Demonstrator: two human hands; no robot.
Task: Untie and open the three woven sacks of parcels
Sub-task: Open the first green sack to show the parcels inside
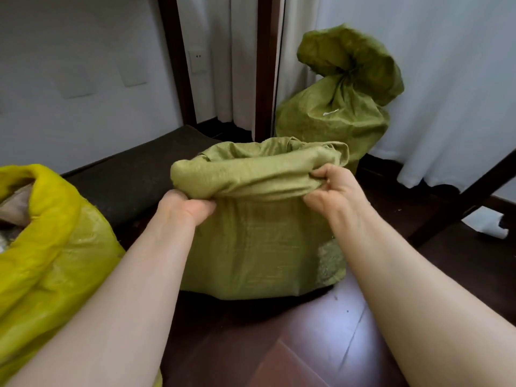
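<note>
An olive-green woven sack [259,247] stands on the floor in the middle, its mouth open and its rim rolled outward into a thick cuff. My left hand [184,206] grips the near left part of that rolled rim. My right hand [331,187] pinches the near right part of the rim. A bright yellow sack [53,261] sits at the left with its mouth open and pale parcels showing inside. A darker green sack [337,107] stands behind at the right, its neck bunched and tied shut.
Dark wooden floor [307,344] runs under everything. A dark mat [134,177] lies behind the sacks by the white wall. White curtains [446,93] hang at the right. A dark slanted furniture leg [460,199] crosses the right side.
</note>
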